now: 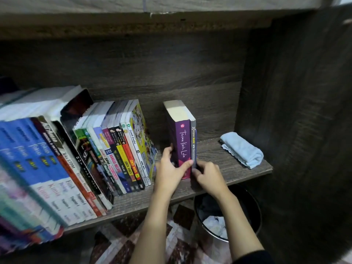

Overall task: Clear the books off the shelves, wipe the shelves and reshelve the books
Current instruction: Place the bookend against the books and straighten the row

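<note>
Shelf [213, 155] | purple book [182, 145] upright, left hand [168, 174] gripping its base | thin grey book [193, 141] touching it, pinched by right hand [208, 177] | folded blue cloth [242, 150] at right

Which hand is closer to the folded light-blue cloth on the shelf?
Right. The right hand pinches the thin grey book, left of the folded light-blue cloth; the left hand grips the purple book, farther left.

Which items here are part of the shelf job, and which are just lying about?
Job: purple book, gripped by the left hand; grey book, gripped by the right hand; leaning row of books; shelf; folded blue cloth.
Lying about: waste bin; patterned floor.
</note>
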The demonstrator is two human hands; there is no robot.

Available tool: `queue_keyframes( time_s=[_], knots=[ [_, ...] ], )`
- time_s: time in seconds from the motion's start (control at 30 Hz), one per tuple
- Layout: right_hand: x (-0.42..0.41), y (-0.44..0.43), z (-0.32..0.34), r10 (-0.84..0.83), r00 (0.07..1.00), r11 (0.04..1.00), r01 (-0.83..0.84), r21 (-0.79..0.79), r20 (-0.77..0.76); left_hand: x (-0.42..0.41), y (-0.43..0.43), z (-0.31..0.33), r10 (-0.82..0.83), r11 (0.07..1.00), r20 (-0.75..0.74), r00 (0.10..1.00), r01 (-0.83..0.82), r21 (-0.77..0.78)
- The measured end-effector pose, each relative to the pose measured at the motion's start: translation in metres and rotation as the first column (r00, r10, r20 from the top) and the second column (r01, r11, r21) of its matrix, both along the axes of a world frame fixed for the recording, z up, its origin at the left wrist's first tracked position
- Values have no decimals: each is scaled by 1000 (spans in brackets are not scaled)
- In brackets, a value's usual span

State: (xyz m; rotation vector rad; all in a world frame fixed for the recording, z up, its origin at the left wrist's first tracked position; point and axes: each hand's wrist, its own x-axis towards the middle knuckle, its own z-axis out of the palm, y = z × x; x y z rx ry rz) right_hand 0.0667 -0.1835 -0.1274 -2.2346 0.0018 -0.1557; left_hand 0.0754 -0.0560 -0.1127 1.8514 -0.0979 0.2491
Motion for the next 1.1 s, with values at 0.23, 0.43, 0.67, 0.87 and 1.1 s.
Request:
queue_keyframes(
  time_s=[0.23, 0.43, 0.67, 0.87, 1.1],
  knots=[
    [3, 6, -2, -114, 991, 992, 117, -47, 64, 4, -10, 1, 143, 979, 63, 988, -150, 137],
    [8, 17, -5, -230, 966, 969, 238, -64, 121, 11, -18, -1, 216, 938, 98, 971, -235, 254],
    [9, 20, -4, -278, 951, 955, 289, -69, 132, 17, -19, -4, 230, 934, 104, 968, -250, 256],
    [2, 23, -2, -272, 954, 951, 286, -114, 122, 18, -17, 0, 244, 935, 143, 959, -271, 228],
    [2, 36, -5, -251, 965, 967, 247, 68, 69, 21, -1, 7, 177, 980, -90, 980, -184, -73]
  ],
)
